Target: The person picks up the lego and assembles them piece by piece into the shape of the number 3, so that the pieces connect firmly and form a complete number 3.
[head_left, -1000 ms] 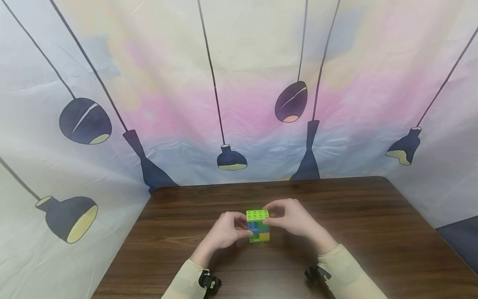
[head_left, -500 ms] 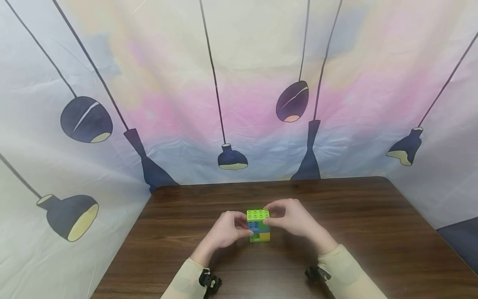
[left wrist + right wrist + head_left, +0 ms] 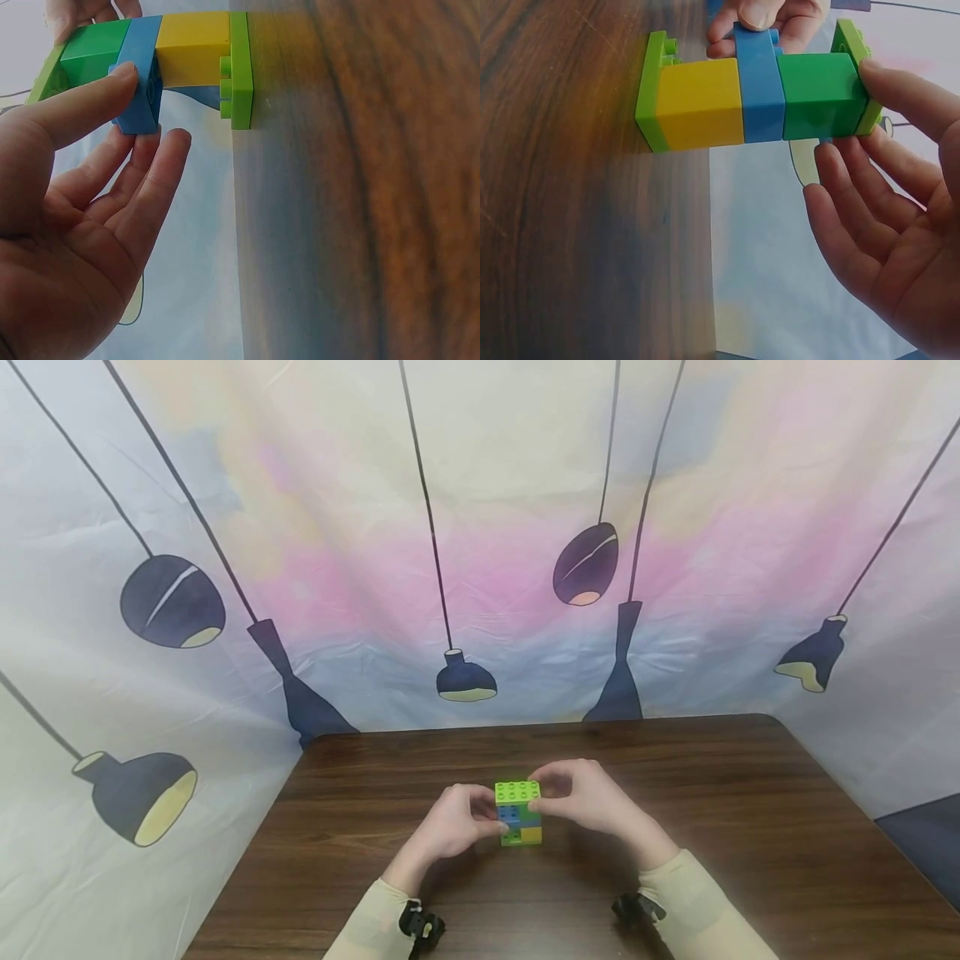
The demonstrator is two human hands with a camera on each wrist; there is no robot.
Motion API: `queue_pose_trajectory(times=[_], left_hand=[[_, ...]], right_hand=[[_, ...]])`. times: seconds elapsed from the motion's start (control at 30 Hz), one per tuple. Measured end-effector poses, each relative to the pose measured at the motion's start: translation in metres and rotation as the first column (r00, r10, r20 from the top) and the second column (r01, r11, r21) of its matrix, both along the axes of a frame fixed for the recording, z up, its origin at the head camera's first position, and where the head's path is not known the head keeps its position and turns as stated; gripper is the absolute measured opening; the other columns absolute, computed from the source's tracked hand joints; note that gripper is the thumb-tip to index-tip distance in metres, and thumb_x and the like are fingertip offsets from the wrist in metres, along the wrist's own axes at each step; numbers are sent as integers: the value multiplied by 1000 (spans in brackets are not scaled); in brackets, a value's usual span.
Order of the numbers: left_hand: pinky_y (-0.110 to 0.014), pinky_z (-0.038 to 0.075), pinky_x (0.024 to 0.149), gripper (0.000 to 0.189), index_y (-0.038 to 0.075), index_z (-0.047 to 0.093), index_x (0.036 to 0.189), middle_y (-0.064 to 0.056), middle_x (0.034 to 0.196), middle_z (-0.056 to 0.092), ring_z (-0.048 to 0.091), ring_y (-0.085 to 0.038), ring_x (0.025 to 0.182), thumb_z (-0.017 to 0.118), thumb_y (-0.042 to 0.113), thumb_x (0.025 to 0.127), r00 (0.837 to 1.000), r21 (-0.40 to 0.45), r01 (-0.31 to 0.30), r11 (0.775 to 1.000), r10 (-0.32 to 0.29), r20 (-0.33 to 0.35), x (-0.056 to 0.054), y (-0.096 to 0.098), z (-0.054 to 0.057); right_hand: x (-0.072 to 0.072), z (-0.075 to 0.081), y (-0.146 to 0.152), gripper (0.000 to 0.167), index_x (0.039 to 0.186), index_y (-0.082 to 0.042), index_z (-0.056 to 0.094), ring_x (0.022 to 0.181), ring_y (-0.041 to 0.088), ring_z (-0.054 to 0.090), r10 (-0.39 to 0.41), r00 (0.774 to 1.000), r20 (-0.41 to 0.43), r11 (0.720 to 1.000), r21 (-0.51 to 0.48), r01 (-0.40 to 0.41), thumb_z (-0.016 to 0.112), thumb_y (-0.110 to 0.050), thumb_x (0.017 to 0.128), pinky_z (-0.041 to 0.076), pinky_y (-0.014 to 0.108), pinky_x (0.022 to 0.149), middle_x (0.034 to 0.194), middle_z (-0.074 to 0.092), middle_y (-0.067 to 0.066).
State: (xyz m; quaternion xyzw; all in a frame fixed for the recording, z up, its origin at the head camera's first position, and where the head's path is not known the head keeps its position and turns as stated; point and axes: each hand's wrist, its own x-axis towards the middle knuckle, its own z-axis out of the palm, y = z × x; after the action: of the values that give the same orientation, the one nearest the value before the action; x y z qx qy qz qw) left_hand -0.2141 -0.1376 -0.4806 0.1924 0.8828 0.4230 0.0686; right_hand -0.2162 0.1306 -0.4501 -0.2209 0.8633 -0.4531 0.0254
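A small tower of toy building bricks stands on the wooden table. At its foot is a lime-green plate (image 3: 241, 71), then a yellow brick (image 3: 701, 103), a blue plate (image 3: 760, 94), a green brick (image 3: 817, 96) and a lime-green top plate (image 3: 517, 791). The yellow and green bricks sit towards the right side, leaving studs bare on the left. My left hand (image 3: 452, 823) pinches the blue plate, thumb in front and fingertips behind. With thumb and fingers, my right hand (image 3: 591, 798) holds the right end of the top plate.
The dark wooden table (image 3: 360, 843) reaches back to a hanging cloth (image 3: 525, 460) printed with lamps. Each sleeved wrist carries a small black device, one at the left wrist (image 3: 422, 925) and one at the right wrist (image 3: 637, 910).
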Motion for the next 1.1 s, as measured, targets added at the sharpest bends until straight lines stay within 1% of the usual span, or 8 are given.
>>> queue_pose_trajectory(times=[0.17, 0.3, 0.47, 0.67, 0.93, 1.1], left_hand=[[-40, 59, 79, 30, 11, 77, 115, 4, 96, 73, 70, -15, 88, 90, 21, 90, 1000, 2, 0, 1000, 0, 7, 0, 0, 1], [-41, 59, 79, 30, 11, 77, 115, 4, 96, 73, 70, -15, 88, 90, 21, 90, 1000, 3, 0, 1000, 0, 5, 0, -1, 0], [-40, 59, 79, 29, 12, 77, 115, 4, 96, 73, 70, -15, 88, 89, 21, 90, 1000, 3, 2, 1000, -2, 3, -1, -1, -1], [-41, 59, 79, 29, 11, 78, 114, 4, 96, 74, 70, -15, 88, 90, 21, 89, 1000, 5, 8, 1000, -8, -5, -1, -1, -1], [-37, 58, 77, 28, 13, 78, 114, 5, 96, 74, 70, -14, 87, 90, 21, 90, 1000, 0, 3, 1000, -3, -3, 1, -1, 0], [-37, 58, 77, 28, 13, 78, 115, 6, 96, 74, 70, -14, 87, 89, 22, 90, 1000, 2, 5, 1000, -5, -4, 0, 0, 1]], right_hand=[[-2, -1, 2, 39, 123, -17, 77, 98, 13, 71, 24, 1000, 12, 999, -21, -24, 88, -34, 91, 60, 40, 87, 112, 76, -6], [-2, -2, 1, 35, 122, -17, 77, 97, 13, 71, 27, 1000, 0, 999, -28, -27, 86, -35, 93, 59, 39, 86, 111, 76, -6], [-1, -2, -2, 31, 119, -18, 78, 94, 14, 70, 8, 1000, -2, 1000, -28, -8, 86, -33, 92, 58, 39, 83, 106, 76, -7], [1, -3, -4, 30, 116, -19, 79, 93, 13, 69, -27, 1000, -2, 999, -17, 27, 86, -35, 91, 57, 41, 84, 103, 75, -9], [3, -2, -6, 28, 116, -20, 80, 96, 11, 69, -49, 998, -34, 998, 22, 50, 86, -32, 91, 57, 43, 89, 107, 76, -9], [4, 0, -8, 28, 117, -19, 79, 97, 11, 69, -54, 997, -60, 997, 52, 57, 86, -30, 92, 58, 44, 89, 111, 75, -7]])
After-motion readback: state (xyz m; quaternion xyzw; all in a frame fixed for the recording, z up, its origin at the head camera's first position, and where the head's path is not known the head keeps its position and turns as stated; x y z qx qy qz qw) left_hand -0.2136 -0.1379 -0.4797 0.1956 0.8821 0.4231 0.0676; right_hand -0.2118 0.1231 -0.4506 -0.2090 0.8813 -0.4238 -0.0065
